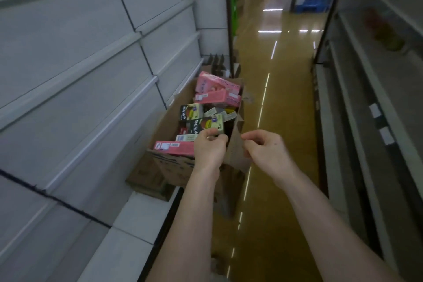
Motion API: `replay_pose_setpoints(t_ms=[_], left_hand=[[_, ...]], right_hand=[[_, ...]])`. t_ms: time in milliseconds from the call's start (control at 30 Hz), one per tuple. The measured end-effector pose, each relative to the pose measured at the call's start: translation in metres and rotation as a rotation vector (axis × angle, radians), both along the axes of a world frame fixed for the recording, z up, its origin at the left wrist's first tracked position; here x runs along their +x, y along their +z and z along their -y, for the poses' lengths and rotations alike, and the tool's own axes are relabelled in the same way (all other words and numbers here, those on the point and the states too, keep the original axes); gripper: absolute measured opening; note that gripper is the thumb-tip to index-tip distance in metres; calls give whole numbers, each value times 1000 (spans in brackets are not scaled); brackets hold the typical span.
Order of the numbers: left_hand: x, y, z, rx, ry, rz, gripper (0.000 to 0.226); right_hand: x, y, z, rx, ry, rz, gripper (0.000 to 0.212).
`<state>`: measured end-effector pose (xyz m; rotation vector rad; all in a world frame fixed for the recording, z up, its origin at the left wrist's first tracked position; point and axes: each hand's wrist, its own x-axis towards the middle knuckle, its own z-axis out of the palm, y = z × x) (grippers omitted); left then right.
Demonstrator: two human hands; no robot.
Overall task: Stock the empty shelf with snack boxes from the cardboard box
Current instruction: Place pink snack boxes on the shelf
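Our left hand (209, 147) pinches a green snack box (207, 124) in the cardboard box (166, 126) on the white shelf (135, 215); our right hand (263, 151) curls beside its flap.

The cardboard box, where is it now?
In the head view the cardboard box sits mid-frame on the low white base shelf, left of the aisle, just beyond the left hand pinching a green snack box.

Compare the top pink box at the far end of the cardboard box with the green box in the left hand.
Colour: the pink box is pink; the green box is dark green and pale yellow-green. Pose: the pink box juts above the far rim, tilted; the green box lies lower, near the middle. State: the left hand pinches the green box's near end; no hand touches the pink box. Both are slim boxes in the cardboard box.
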<state>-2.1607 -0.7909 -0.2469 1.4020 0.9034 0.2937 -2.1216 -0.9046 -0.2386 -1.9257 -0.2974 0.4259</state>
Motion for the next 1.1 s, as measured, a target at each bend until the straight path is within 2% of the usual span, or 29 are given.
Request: replay_pose_setpoints(t_ms=[167, 333, 500, 667, 733, 800, 933, 1033, 1100], left_hand=[[22, -32, -68, -13, 68, -57, 33], [54, -76, -149, 119, 32, -189, 37], [77, -128, -219, 325, -186, -420, 43], [95, -168, -258, 731, -571, -688, 57], [101, -181, -266, 791, -728, -814, 64], [106, -190, -271, 770, -845, -912, 74], [116, -191, -277, 740, -1005, -944, 100], [111, -198, -279, 862, -1052, -957, 114], [103, -209, -282, 970, -1021, -917, 115]], right_hand=[[33, -20, -49, -72, 45, -36, 25], [68, -61, -121, -187, 81, -77, 25], [90, -115, -197, -343, 254, -135, 29], [99, -163, -246, -515, 391, -136, 36], [100, -178, -257, -611, 430, -68, 35], [102, -189, -262, -723, 468, 45, 37], [104, -200, -266, -809, 516, 158, 49], [110, -208, -266, -943, 564, 221, 69], [116, -211, -266, -1044, 571, 165, 76]])
